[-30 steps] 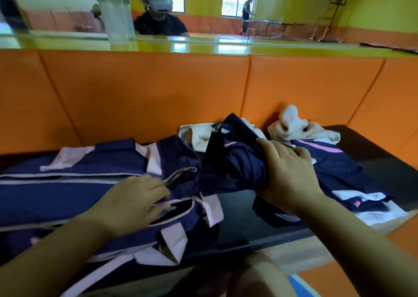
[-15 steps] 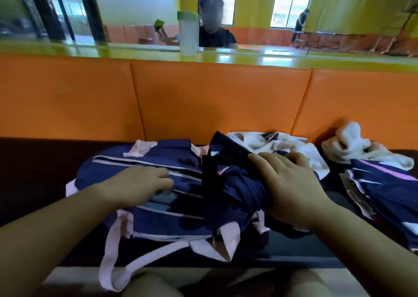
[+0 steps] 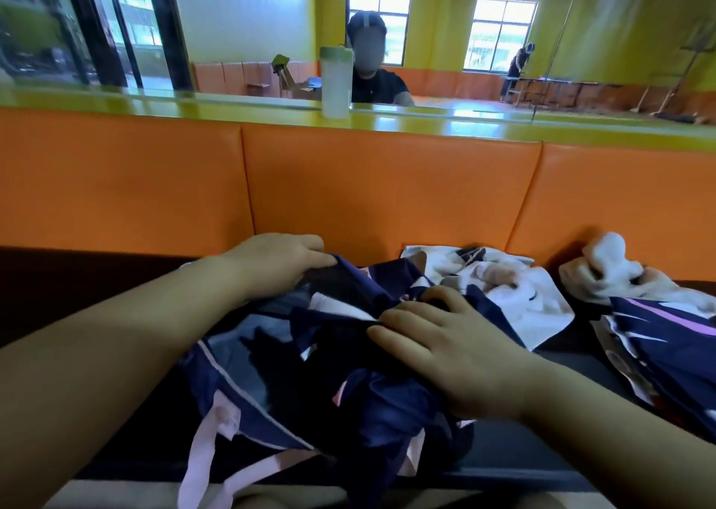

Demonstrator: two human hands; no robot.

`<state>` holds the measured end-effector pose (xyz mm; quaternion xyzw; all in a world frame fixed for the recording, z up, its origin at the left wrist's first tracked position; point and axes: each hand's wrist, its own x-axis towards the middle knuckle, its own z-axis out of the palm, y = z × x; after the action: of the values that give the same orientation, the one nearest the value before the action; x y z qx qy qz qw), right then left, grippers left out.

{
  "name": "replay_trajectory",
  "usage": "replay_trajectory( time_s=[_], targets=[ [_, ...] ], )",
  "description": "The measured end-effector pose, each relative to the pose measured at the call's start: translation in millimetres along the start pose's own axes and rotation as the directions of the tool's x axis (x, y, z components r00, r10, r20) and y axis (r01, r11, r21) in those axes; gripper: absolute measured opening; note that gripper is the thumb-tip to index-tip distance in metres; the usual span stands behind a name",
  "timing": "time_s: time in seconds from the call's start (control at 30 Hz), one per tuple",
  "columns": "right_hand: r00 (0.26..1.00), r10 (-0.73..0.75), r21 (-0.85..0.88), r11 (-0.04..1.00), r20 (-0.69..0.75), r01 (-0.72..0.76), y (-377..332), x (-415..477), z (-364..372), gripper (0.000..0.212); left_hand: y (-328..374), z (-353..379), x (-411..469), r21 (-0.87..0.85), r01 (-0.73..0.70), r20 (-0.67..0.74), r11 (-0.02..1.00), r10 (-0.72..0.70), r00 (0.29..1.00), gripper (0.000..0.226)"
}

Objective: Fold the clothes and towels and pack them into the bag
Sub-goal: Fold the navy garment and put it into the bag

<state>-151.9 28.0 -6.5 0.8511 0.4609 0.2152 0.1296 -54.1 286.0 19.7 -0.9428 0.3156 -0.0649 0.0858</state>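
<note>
A navy bag point(image 3: 248, 357) with pale pink straps point(image 3: 201, 466) lies open on the dark bench seat point(image 3: 77, 287) in front of me. My left hand point(image 3: 279, 264) grips the bag's far rim and holds it up. My right hand point(image 3: 445, 346) lies flat on a bunched navy garment point(image 3: 387, 404) and presses it down into the bag's opening. Behind that hand lies a white garment point(image 3: 515, 295) with dark trim. A crumpled white towel point(image 3: 604, 272) sits at the right, above a folded navy garment with a pink stripe point(image 3: 666, 338).
An orange padded backrest point(image 3: 387, 198) runs behind the seat, topped by a green ledge with a clear bottle point(image 3: 336, 82) on it. A mirror above reflects the room and a seated person. The seat's front edge is just below the bag.
My left hand moved from the bag's top surface to its far rim and lifted it. My right hand pushed the navy garment down into the opening. The view shifted left.
</note>
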Motion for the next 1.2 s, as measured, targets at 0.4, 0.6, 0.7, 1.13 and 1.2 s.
replay_trajectory(
  time_s=[0.4, 0.6, 0.7, 1.13, 1.2],
  targets=[
    [0.929, -0.369, 0.111, 0.924, 0.013, 0.365, -32, 108, 18, 0.066, -14, -46, 17, -0.08, -0.183, -0.064, 0.98, 0.178, 0.982, 0.044],
    [0.968, -0.204, 0.256, 0.953, 0.148, 0.162, -32, 110, 43, 0.082, -25, -35, 12, -0.122, -0.214, -0.086, 0.969, 0.204, 0.975, 0.049],
    [0.964, -0.023, 0.19, 0.981, 0.266, -0.029, -33, 103, 52, 0.091, -27, -30, 7, -0.151, -0.179, -0.05, 0.972, 0.173, 0.984, 0.051],
    [0.926, 0.25, 0.031, 0.963, 0.283, -0.269, -52, 102, 73, 0.085, -13, -22, 15, -0.258, -0.205, -0.142, 0.944, 0.173, 0.975, 0.046],
    [0.983, 0.172, -0.008, 0.985, 0.065, -0.172, -56, 98, 85, 0.048, -15, -19, 12, -0.243, -0.195, -0.134, 0.95, 0.166, 0.977, 0.049]
  ],
)
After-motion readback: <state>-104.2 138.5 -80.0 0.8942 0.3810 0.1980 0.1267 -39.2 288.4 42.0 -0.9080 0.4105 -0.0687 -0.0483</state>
